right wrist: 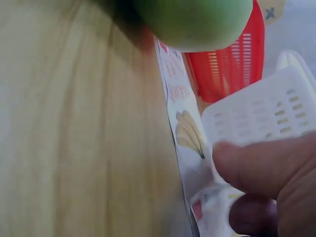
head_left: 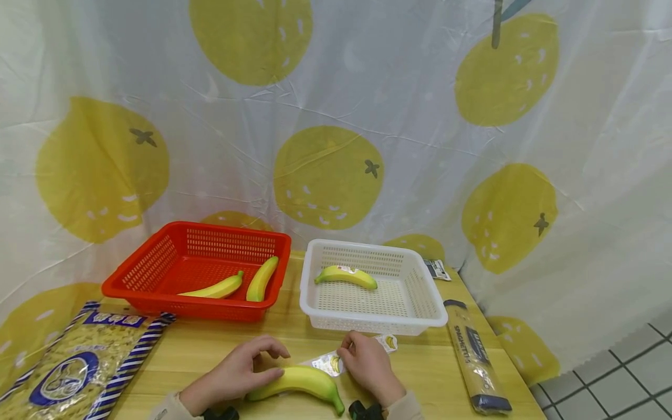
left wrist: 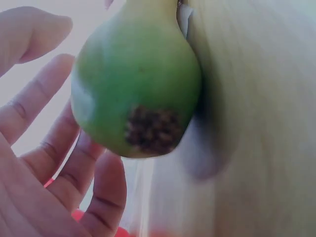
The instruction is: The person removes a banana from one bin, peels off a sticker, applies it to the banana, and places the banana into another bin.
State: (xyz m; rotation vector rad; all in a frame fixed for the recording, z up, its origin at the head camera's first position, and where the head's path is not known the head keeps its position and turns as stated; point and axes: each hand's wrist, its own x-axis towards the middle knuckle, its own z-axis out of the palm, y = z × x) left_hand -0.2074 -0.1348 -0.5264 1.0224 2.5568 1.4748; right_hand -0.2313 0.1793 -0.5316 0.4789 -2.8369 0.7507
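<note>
A yellow banana with green ends [head_left: 307, 380] lies on the table at the front. My left hand [head_left: 240, 368] is at its left end, thumb against the peel and the other fingers loosely bent above. The left wrist view shows the banana's dark-tipped green end [left wrist: 140, 89] close beside the spread fingers. Behind the banana runs a strip of banana stickers [head_left: 328, 363], printed with a bunch of bananas. My right hand [head_left: 369, 363] pinches this strip with curled fingers; in the right wrist view the thumb [right wrist: 247, 165] is at its edge, where a sticker section is bent up.
A red basket [head_left: 196, 300] at the back left contains two bananas [head_left: 261, 280]. The white basket [head_left: 373, 324] beside it holds one stickered banana [head_left: 346, 276]. A pasta bag [head_left: 79, 364] lies at left, a spaghetti pack [head_left: 475, 359] at right. Behind hangs a lemon-print curtain [head_left: 420, 175].
</note>
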